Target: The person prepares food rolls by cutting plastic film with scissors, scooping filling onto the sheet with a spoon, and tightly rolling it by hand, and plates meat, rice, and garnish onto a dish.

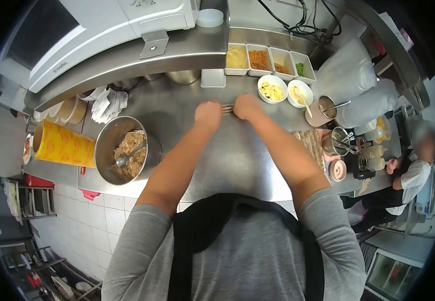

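Note:
Both arms reach forward over the steel counter point(217, 160). My left hand point(209, 115) is closed on one end of a small metal object point(227, 108), and my right hand point(247, 107) is closed at its other end. The object is too small to name. Beyond my hands stands a white container point(213, 78). To the right of my right hand are a white bowl with yellow pieces point(272, 89) and a second white bowl with a spoon point(300, 94). A large steel pot point(121, 150) holding a light brown mixture and a ladle point(123, 160) stands left of my left arm.
Four trays of ingredients point(258, 59) line the back. A yellow roll point(64, 144) lies left of the pot. At right are a steel cup point(327, 108), a utensil pot point(334, 141), plastic-wrapped stacks point(346, 65) and another person point(413, 175). A metal shelf point(127, 70) overhangs the back left.

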Available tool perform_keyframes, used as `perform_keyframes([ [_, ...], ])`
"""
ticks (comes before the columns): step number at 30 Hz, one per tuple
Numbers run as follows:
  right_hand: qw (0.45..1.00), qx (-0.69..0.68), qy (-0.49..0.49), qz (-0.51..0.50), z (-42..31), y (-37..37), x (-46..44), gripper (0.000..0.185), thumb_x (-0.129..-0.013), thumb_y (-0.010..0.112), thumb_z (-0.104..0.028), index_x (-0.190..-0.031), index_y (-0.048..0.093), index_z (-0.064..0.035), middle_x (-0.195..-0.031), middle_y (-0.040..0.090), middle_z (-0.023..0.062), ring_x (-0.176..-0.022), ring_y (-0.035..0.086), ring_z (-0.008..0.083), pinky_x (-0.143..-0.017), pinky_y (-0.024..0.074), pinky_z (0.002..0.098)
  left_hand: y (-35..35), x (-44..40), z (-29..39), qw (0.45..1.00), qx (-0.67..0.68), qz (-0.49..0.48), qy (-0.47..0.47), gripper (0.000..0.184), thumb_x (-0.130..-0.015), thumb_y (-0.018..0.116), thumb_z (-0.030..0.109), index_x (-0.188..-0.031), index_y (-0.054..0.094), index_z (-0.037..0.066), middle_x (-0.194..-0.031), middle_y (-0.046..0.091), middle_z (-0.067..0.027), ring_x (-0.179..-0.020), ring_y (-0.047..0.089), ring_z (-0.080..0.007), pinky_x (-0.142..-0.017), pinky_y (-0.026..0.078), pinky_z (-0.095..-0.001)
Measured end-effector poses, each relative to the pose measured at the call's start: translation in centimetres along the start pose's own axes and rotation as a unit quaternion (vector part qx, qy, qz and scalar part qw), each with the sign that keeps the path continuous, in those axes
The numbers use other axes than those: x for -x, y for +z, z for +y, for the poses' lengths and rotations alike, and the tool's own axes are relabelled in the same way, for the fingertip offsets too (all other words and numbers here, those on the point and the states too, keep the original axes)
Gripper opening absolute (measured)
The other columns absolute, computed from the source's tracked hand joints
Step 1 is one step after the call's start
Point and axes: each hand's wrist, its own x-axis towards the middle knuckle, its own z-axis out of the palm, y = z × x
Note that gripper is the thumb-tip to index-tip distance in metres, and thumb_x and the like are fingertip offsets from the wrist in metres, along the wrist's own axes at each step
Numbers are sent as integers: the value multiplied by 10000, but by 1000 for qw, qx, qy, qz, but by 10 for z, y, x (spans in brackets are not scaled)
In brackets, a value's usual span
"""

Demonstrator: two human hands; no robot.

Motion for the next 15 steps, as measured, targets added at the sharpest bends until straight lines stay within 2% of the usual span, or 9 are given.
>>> perform_keyframes([
  [3,999,-18,-10,38,5,6,-3,268,-833,577,-177,-1027,695,-35,-1206,583,201,-1075,605,326,-885,506,404,14,8,-16,994,21,98,49,200,-840,547,123,-998,651,57,-1019,650,-161,-979,615,-312,-810,519,-407],
  [6,997,-26,-30,60,2,0,-4,272,-822,578,-169,-1021,692,-24,-1185,586,202,-1065,604,330,-886,505,405,13,28,-19,972,30,218,81,213,-802,544,86,-985,646,50,-1042,632,-152,-984,578,-308,-832,497,-404],
  [8,997,-27,-43,60,-7,-12,9,271,-810,583,-158,-1011,690,-11,-1177,586,200,-1033,615,335,-884,506,409,32,23,-26,963,79,240,95,179,-791,561,75,-941,647,30,-1035,638,-152,-967,580,-325,-856,478,-407],
  [11,990,-27,-56,127,-10,-4,9,229,-783,599,-140,-943,692,-5,-1095,617,204,-971,632,340,-860,515,404,45,16,-37,952,114,253,127,171,-787,574,66,-933,651,23,-1057,641,-142,-964,582,-330,-869,469,-403],
  [14,976,-41,-134,169,15,27,-22,166,-738,633,-112,-878,687,-39,-995,645,194,-906,639,339,-817,524,397,56,10,-42,936,110,290,169,225,-772,558,55,-976,651,30,-1049,639,-119,-979,576,-314,-870,476,-407],
  [15,967,-83,-170,171,22,26,-18,157,-728,635,-98,-869,683,-48,-971,648,188,-892,637,340,-805,525,397,55,10,-43,928,105,308,182,251,-764,550,51,-993,650,32,-1038,638,-111,-984,573,-307,-870,479,-410],
])
